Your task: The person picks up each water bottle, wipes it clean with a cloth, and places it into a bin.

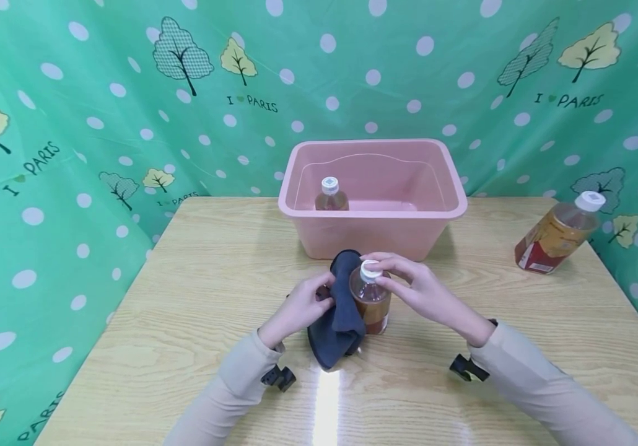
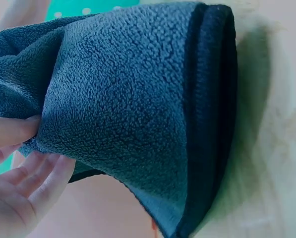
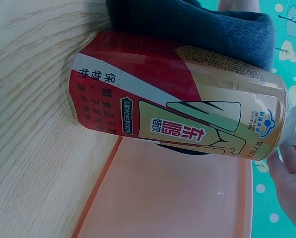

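In the head view a bottle (image 1: 373, 303) with a white cap stands on the table, in front of a pink bin. My right hand (image 1: 410, 288) pinches it by the cap and neck. The right wrist view shows the bottle's red and gold label (image 3: 182, 99). A dark blue-grey cloth (image 1: 344, 310) is against the bottle's left side. My left hand (image 1: 302, 303) grips the cloth between thumb and fingers. Close up in the left wrist view, the cloth (image 2: 123, 84) is fuzzy, folded and edged in black.
Behind the hands is the pink bin (image 1: 371, 232), with another white-capped bottle (image 1: 331, 197) upright inside at its left. A third bottle (image 1: 559, 235) stands near the table's right edge. A green patterned curtain (image 1: 352, 74) hangs behind the wooden table (image 1: 202, 279).
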Demonstrator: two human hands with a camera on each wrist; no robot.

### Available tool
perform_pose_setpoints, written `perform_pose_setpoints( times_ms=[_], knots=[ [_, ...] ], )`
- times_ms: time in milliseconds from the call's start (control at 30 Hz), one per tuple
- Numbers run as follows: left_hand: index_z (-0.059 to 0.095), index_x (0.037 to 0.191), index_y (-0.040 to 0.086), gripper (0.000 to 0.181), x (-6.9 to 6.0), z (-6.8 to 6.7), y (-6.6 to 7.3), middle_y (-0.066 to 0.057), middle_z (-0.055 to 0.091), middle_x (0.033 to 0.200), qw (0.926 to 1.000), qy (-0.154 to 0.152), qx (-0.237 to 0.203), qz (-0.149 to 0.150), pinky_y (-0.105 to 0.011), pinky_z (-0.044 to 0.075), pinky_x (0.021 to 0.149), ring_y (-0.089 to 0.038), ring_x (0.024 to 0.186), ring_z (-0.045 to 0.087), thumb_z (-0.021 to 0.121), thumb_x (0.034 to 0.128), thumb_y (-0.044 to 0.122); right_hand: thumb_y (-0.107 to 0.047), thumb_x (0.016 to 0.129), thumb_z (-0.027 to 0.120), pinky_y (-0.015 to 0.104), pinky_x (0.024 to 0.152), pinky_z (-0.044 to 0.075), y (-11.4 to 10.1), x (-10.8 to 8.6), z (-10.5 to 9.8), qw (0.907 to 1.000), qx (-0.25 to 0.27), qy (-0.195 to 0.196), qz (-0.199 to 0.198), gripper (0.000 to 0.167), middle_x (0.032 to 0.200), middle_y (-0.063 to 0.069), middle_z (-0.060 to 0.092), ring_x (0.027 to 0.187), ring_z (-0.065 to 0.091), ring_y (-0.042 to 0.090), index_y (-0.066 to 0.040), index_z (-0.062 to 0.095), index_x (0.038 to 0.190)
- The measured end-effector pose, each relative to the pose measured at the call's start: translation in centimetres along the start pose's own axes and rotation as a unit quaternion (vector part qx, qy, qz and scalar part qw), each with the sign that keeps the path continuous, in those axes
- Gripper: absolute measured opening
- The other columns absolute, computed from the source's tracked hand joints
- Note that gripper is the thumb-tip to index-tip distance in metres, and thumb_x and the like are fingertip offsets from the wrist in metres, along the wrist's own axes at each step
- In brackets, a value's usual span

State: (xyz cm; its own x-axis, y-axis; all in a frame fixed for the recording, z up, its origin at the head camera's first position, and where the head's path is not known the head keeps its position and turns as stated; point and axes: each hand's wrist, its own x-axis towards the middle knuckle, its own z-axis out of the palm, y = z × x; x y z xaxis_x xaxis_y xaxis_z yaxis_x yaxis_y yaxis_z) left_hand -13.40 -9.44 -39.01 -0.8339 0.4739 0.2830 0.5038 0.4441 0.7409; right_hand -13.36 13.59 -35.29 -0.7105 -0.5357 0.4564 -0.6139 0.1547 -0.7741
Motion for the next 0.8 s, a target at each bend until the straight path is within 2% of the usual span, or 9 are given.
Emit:
perform_pose_setpoints(
  times_ms=[267, 467, 800],
  knots=[
    [0.052, 0.082, 0.003, 0.018, -0.2, 0.7, -1.0, -0.006, 0.054, 0.079, 0.9991, -0.028, 0.006, -0.03, -0.022, 0.046, 0.063, -0.016, 0.07, 0.056, 0.057, 0.0703, -0.01, 0.002, 0.083, 0.054, 0.022, 0.091, 0.039, 0.2, 0.0, -0.1, 0.9999, 0.007, -0.009, -0.001, 0.023, 0.12, 0.016, 0.052, 0.112, 0.048, 0.01, -0.004, 0.058, 0.105],
    [0.052, 0.082, 0.004, 0.019, -0.3, 1.2, -1.6, -0.006, 0.052, 0.075, 0.9982, -0.039, 0.035, -0.03, -0.02, 0.043, 0.059, -0.013, 0.065, 0.052, 0.057, 0.0689, -0.008, 0.002, 0.083, 0.054, 0.023, 0.091, 0.039, 0.1, 0.1, -0.1, 1.0, 0.006, -0.006, -0.002, 0.024, 0.119, 0.015, 0.053, 0.111, 0.049, 0.011, -0.004, 0.059, 0.105],
    [0.054, 0.086, 0.004, 0.018, -0.6, 1.2, -1.8, -0.005, 0.055, 0.078, 0.9972, -0.05, 0.028, -0.049, -0.02, 0.043, 0.058, -0.01, 0.064, 0.052, 0.059, 0.0712, -0.006, 0.002, 0.079, 0.059, 0.025, 0.088, 0.042, 0.0, 0.3, -0.4, 0.9999, 0.012, 0.0, -0.005, 0.024, 0.116, 0.017, 0.055, 0.109, 0.051, 0.008, -0.002, 0.061, 0.103]
  ],
)
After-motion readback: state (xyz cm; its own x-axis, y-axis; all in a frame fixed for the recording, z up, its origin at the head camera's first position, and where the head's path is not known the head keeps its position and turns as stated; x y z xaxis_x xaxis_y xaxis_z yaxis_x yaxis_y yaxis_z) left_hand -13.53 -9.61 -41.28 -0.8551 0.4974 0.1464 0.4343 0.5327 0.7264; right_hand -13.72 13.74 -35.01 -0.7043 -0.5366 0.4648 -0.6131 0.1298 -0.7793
